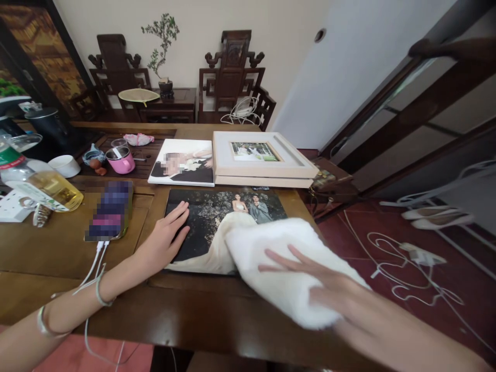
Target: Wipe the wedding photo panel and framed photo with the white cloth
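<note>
A dark wedding photo panel lies flat on the wooden table, showing two people and a long pale dress. My left hand rests on its left edge, fingers stretched out and holding nothing. Over the lower right part of the panel is a folded, fluffy white cloth. My right hand grips and presses this cloth, its fingers spread on top and slightly blurred; the thumb side sinks into the fold. The cloth hides the panel's lower right corner and hangs toward the table's right edge.
Behind the panel sit a white-edged photo block and stacked pale frames. Leftward are a phone with white cables, a pink mug and a bottle of yellow liquid. Cables lie on the red floor.
</note>
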`<act>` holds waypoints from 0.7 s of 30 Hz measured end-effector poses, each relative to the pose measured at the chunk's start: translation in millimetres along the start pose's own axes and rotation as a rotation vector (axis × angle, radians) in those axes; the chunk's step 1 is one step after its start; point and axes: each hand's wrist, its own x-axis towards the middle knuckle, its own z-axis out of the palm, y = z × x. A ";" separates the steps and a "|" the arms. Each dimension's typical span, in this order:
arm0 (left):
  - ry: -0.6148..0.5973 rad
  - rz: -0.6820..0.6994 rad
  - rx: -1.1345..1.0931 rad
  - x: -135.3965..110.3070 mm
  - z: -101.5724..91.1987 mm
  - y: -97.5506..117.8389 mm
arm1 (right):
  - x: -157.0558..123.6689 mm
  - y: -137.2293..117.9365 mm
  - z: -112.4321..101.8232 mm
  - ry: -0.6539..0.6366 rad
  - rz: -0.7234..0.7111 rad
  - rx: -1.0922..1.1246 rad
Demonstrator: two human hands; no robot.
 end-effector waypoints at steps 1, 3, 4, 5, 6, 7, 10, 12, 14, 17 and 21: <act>-0.001 0.002 -0.003 -0.1 -0.1 0.1 | 9.1 10.7 -1.9 -0.021 -0.036 -0.028; 0.000 0.001 -0.011 -0.3 -0.4 0.3 | 29.9 34.8 -4.8 -0.037 -0.053 -0.084; 0.000 -0.001 -0.013 -0.4 -0.5 0.4 | 40.3 46.8 -6.0 -0.025 -0.027 -0.110; -0.003 -0.005 -0.013 -0.6 -0.6 0.5 | 50.0 57.9 -7.2 -0.005 0.002 -0.133; -0.006 -0.008 -0.012 -0.8 -0.7 0.5 | 58.3 67.5 -8.1 0.014 0.026 -0.151; -0.010 -0.011 -0.008 -1.0 -0.8 0.5 | 65.0 75.1 -8.6 0.028 0.043 -0.164; -0.022 -0.015 0.008 -1.5 -0.7 0.3 | 73.2 83.1 -6.1 0.058 0.039 -0.199; -0.025 -0.016 0.019 -1.6 -0.4 0.1 | 68.6 76.1 -0.5 0.090 0.005 -0.223; -0.027 -0.013 0.027 -1.6 0.0 -0.1 | 57.0 61.3 6.5 0.119 -0.039 -0.224; -0.024 -0.012 0.032 -1.5 0.5 -0.2 | 30.8 31.0 15.2 0.060 -0.064 -0.151; -0.025 -0.027 0.028 -1.6 0.7 0.0 | -5.3 -7.8 18.8 -0.042 0.028 -0.081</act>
